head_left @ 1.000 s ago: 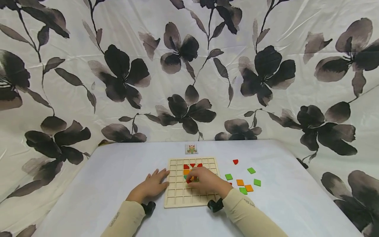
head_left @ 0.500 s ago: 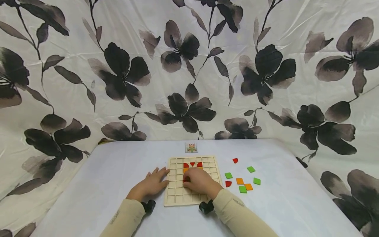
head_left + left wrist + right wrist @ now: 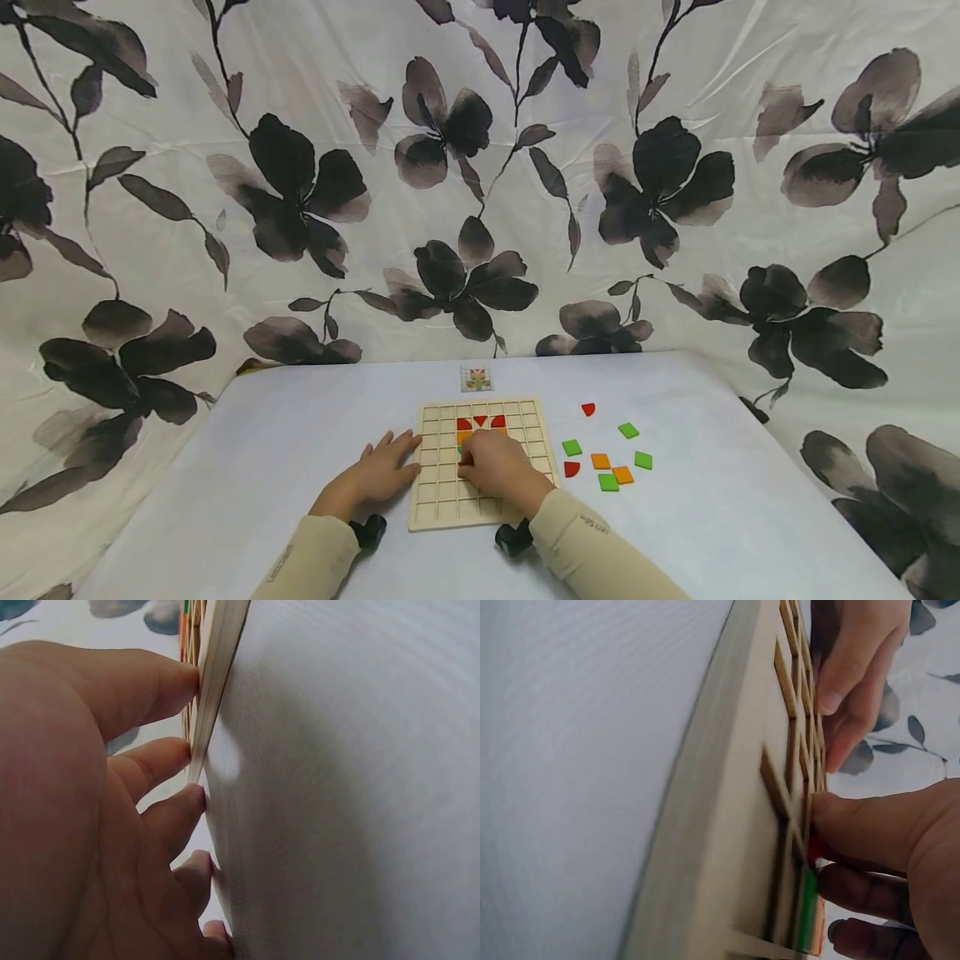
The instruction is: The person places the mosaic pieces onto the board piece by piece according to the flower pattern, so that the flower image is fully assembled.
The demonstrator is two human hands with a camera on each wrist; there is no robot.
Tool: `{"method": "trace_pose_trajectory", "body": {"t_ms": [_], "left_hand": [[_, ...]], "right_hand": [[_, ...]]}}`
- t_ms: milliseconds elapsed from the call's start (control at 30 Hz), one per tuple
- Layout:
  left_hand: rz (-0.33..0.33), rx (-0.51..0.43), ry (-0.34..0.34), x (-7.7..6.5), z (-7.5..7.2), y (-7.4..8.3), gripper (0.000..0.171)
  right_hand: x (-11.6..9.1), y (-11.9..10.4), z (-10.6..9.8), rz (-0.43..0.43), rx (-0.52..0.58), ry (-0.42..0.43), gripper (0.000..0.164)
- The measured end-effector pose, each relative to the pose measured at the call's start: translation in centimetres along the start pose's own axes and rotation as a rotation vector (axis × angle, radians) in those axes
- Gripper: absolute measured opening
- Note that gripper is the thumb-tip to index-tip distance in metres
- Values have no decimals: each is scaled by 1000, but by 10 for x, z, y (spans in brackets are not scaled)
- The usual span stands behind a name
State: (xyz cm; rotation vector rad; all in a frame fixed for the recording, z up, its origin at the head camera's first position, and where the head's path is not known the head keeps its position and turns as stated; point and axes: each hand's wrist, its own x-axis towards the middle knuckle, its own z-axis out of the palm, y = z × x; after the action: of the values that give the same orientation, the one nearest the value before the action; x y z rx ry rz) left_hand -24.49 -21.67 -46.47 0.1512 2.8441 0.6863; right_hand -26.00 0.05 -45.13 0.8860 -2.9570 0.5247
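- The white counter (image 3: 217,492) is carrying everything here.
- The wooden grid board (image 3: 435,500) is lying flat near the counter's middle, its square cells serving as compartments; those down its left side are sitting bare.
- Of the hands, the left hand (image 3: 378,471) is spreading its fingers, thumb and index touching the board's left edge, holding nothing and seemingly steadying it; the right hand (image 3: 498,467) is reaching over the grid, thumb and finger nearly meeting in a pinch.
- The patterned card (image 3: 477,378) is lying just beyond the board's far edge.
- Right of the board, loose tiles (image 3: 601,461) in green, orange and red are lying scattered.
- Inside the grid, red shapes (image 3: 464,424) are filling part of one row, with orange tiles (image 3: 465,436) nearer and a green tile (image 3: 807,907) beside the fingertips.
- A red piece (image 3: 815,851) is showing, partly hidden, in the right hand's pinch; it is probably being fitted into a cell, so the next move is likely calling for pressing it flat and releasing.
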Motion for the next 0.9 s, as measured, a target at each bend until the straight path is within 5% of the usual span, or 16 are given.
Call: {"method": "trace_pose_trajectory", "body": {"t_ms": [300,633,900], "left_hand": [[-7,-13,15,-6,3,-4,55],[-1,-4,7,-6,5,-4,55],[2,14,1,0,2,1,56]], "right_hand": [[-11,25,-22,-43,-45,0,14],[-21,112,-62,222,-21,-99,14],[-37,145,-74,303,29,-211,22]]}}
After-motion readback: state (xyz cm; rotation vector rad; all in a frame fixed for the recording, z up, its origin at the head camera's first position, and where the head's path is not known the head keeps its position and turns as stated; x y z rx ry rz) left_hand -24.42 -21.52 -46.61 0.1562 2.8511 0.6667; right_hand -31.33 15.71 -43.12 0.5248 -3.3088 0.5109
